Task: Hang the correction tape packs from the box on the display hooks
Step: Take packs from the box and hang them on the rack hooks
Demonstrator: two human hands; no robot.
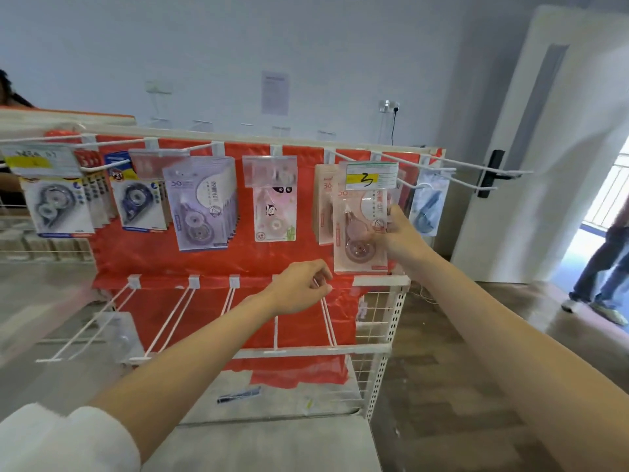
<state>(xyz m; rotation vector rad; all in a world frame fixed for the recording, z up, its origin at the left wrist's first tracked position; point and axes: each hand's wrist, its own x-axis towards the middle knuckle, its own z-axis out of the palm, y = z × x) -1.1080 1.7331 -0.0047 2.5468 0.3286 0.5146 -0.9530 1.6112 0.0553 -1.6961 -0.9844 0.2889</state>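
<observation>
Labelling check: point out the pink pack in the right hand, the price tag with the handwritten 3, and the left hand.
pink pack (360, 229): head view, blister front.
price tag (371, 176): head view, tag face.
left hand (301, 287): head view, back of hand.

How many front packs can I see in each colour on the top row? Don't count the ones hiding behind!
Dark blue packs: 2
Purple pack: 1
Pink packs: 2, the panda pack and the held pack gripped by the right hand
Light blue pack: 1
Total: 6
</observation>
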